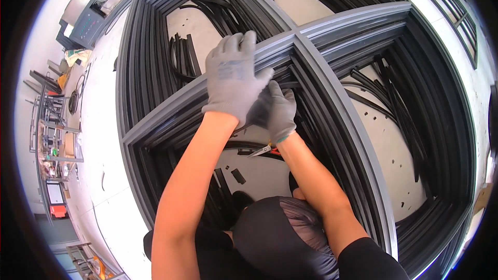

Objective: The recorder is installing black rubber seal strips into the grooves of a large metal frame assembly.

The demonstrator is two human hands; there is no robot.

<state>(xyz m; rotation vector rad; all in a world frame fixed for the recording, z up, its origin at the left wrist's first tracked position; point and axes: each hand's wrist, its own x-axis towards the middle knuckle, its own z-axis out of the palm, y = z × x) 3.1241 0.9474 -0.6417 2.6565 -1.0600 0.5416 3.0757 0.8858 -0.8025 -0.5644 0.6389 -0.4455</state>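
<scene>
A stack of large grey frames [181, 96] with crossing bars surrounds me. Over the front crossbar lies my gloved left hand [231, 80], its fingers bent over the far side and its thumb stretched to the right. Just right of it and lower, my gloved right hand [282, 114] is closed against the near side of the bar, close to the crossing. A dark blurred patch fills the gap between both hands; I cannot make out what the right fingers hold. Below the right wrist, scissors [261, 150] with orange handles lie inside the near opening.
Black strips [187, 54] stand and lie in the far left opening. More long black strips [397, 109] lie in the right one. Small dark scraps [238, 176] dot the floor. A cluttered rack [57, 135] stands left, a machine [93, 18] far left, and a small barred frame [456, 23] far right.
</scene>
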